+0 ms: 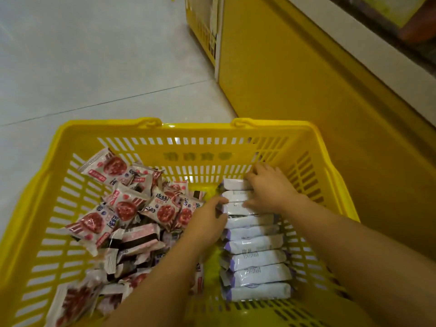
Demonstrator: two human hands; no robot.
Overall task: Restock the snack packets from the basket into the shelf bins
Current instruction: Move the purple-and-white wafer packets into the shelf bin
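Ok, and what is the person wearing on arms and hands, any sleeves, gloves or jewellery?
Nothing worn shows. The left hand and right hand are ungloved; the left forearm and right forearm are bare to the frame edge: no sleeve, watch or bracelet. No ring shows on the visible fingers.

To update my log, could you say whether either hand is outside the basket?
No, left hand and right hand hold white packets inside the basket.

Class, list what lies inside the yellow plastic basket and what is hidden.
Left: a loose pile of red-and-white snack packets. Right: a row of white-and-purple packets, its far end gripped by the left hand and right hand. The forearms cover some packets.
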